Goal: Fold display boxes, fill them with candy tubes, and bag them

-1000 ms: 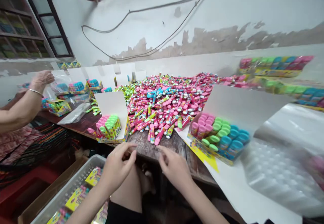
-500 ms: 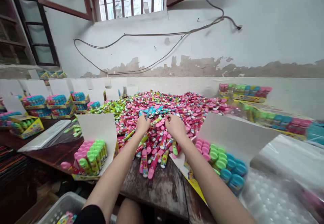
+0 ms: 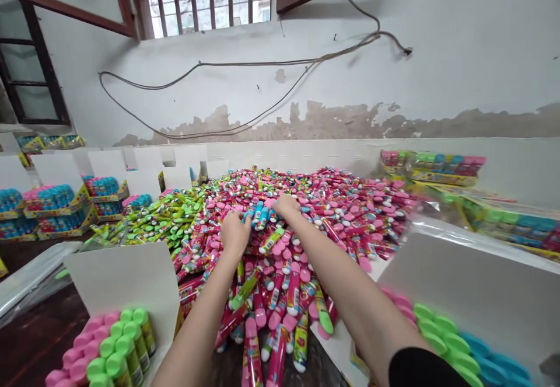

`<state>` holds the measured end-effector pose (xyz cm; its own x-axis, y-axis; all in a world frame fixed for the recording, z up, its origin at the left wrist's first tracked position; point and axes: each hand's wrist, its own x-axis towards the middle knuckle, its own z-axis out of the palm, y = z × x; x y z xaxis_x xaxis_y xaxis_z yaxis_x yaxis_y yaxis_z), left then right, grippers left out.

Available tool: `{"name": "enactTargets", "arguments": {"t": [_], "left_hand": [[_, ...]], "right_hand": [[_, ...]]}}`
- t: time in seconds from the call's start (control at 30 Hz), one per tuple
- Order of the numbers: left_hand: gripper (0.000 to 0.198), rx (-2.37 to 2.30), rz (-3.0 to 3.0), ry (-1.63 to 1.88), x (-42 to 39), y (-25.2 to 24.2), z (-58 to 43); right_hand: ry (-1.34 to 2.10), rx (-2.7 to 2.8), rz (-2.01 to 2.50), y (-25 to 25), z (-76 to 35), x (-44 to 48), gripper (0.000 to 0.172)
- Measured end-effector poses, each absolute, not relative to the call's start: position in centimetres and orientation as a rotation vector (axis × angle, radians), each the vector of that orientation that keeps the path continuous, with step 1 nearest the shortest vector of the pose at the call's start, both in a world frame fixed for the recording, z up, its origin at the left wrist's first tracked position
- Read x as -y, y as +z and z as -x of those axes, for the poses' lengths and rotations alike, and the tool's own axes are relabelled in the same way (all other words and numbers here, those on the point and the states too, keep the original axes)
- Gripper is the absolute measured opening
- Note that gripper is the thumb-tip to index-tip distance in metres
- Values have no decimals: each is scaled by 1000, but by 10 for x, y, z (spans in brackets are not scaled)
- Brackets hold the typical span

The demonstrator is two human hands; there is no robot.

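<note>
A large heap of small capped tubes (image 3: 345, 209), mostly pink, lies in front of me. My left hand (image 3: 235, 234) is at the middle of the heap, its fingers curled against a blue-capped tube (image 3: 249, 214). Just to the right, several blue tubes (image 3: 262, 215) lie between my hands. My right hand (image 3: 287, 205) reaches a little farther in, fingers bent down behind those blue tubes; what they grip is hidden. Nearer to me lie a green-capped tube (image 3: 272, 240) and loose pink tubes (image 3: 293, 288).
An open display box (image 3: 126, 273) with pink and green caps stands front left. Another box (image 3: 472, 270), with pink, green and blue caps, is under my right forearm. Filled boxes (image 3: 59, 206) line the left; wrapped ones (image 3: 450, 165) stand back right. Green tubes (image 3: 166, 218) spread left.
My view has moved closer to the heap. Both hands have reached farther in, from the green and pink tubes to the blue tubes; the right hand now lies farther forward than the left.
</note>
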<state>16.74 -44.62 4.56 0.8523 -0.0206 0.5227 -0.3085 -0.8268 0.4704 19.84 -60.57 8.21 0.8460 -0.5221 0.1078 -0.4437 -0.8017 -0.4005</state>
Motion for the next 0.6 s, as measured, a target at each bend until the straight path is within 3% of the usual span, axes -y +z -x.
{"name": "enactTargets", "arguments": {"t": [0.23,0.43,0.6], "left_hand": [[34,595,-2503,783,402,87,-107],[46,918,-2373,294,380,94,-55],[36,1259,-2144,-110,404,92,-3]], "right_hand": [[-266,-627,2650,87,-177,595,34],[-266,-496,2705,96,-128,578,35],[-454,-250,2790,112,-38,571,38]]}}
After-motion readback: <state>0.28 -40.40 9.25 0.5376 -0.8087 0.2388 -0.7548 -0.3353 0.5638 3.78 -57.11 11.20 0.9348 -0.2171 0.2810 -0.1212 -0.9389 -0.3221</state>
